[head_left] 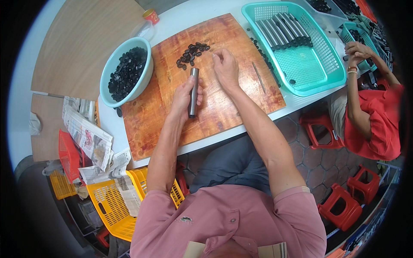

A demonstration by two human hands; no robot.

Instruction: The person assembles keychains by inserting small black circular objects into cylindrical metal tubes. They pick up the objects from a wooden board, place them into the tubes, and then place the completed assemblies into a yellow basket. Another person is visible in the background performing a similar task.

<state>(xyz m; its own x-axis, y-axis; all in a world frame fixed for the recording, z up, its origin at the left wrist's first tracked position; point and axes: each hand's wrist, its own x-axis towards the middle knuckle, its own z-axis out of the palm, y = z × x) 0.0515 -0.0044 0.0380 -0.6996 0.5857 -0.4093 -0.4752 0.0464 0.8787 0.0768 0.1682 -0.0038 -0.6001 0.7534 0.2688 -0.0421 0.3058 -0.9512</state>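
Observation:
Upright over the wooden board (232,38), a shiny metal tube (194,92) with dark ends is gripped by my left hand (183,95), the fingers wrapped round it. To its right, my right hand (226,69) is closed with the fingertips curled in; whatever they may hold is hidden. Just beyond both hands lies a loose pile of small black oval plastic caps (192,54). A thin metal rod (258,78) rests on the board to the right of my right forearm.
A pale blue bowl (149,73) full of black parts stands at the left. At the right is a turquoise basket (301,87) with several metal tubes. Newspapers (92,137) and a yellow crate (109,206) sit lower left. A co-worker in red (372,120) works at the far right, near red stools (342,208).

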